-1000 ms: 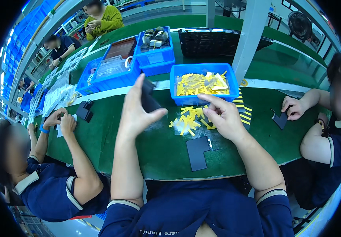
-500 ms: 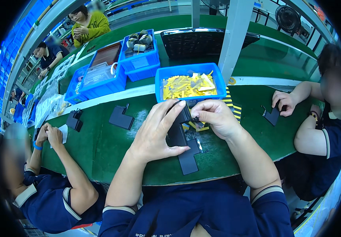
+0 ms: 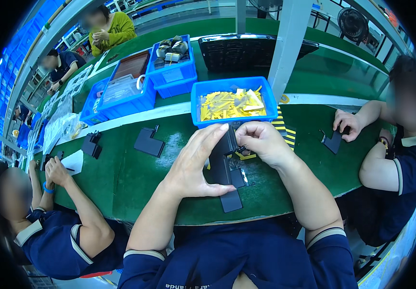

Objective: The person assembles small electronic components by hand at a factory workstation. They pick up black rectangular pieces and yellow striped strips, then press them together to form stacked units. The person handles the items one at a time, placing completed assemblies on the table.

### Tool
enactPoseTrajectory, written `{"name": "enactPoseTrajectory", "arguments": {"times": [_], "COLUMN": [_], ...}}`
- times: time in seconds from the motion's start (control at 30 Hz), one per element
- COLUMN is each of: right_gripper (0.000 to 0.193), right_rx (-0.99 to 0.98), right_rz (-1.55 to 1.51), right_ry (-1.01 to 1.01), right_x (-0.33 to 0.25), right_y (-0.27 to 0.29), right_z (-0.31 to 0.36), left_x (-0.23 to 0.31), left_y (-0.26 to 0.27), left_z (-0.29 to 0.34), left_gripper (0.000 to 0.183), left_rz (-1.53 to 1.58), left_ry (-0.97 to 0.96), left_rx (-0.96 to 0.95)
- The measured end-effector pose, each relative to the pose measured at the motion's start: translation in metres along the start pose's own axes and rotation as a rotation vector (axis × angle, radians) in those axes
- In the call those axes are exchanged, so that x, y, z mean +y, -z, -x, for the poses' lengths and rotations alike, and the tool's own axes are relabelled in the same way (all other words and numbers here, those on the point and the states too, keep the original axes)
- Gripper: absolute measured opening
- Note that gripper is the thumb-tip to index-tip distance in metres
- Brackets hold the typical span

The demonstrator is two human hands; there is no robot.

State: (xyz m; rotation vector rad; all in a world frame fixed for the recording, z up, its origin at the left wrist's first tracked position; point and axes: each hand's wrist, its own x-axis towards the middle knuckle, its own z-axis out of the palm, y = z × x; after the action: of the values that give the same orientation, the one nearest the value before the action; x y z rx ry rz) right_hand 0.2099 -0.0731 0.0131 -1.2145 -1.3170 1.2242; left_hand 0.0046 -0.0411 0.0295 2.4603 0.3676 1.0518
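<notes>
We hold a flat black part (image 3: pixel 227 168) between our left hand (image 3: pixel 196 164) and right hand (image 3: pixel 261 142) near the bench's (image 3: pixel 136 178) front edge, before the blue bin (image 3: pixel 232 103) of yellow strips.

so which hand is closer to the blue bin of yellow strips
Right. The right hand sits just below the blue bin's front wall; the left hand is lower, holding the black part, only its fingertips near the bin.

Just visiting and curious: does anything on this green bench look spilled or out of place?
Nothing looks damaged. A few yellow strips lie loose on the green table, outside the blue plastic bin.

Matt black plastic part (image 3: pixel 227 166), green matt table (image 3: pixel 136 178)
</notes>
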Motion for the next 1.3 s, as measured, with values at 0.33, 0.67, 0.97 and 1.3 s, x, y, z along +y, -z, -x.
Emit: {"name": "enactPoseTrajectory", "arguments": {"times": [0.33, 0.67, 0.97, 1.3], "right_gripper": [0.037, 0.040, 0.043, 0.041], "right_rx": [0.185, 0.172, 0.175, 0.095], "right_rz": [0.795, 0.784, 0.713, 0.279], "right_ry": [0.169, 0.202, 0.358, 0.461], "right_x": [-0.003, -0.002, 0.010, 0.002], "right_y": [-0.008, -0.010, -0.004, -0.015], "right_z": [0.003, 0.003, 0.002, 0.005], "left_x": [-0.059, -0.079, -0.085, -0.016], "left_y": [0.054, 0.066, 0.064, -0.013], "left_z": [0.020, 0.041, 0.043, 0.001], "left_gripper": [0.094, 0.099, 0.094, 0.019], "left_rz": [-0.567, -0.710, -0.689, 0.348], "left_ry": [0.688, 1.113, 1.000, 0.467], "left_rx": [0.231, -0.086, -0.023, 0.107]}}
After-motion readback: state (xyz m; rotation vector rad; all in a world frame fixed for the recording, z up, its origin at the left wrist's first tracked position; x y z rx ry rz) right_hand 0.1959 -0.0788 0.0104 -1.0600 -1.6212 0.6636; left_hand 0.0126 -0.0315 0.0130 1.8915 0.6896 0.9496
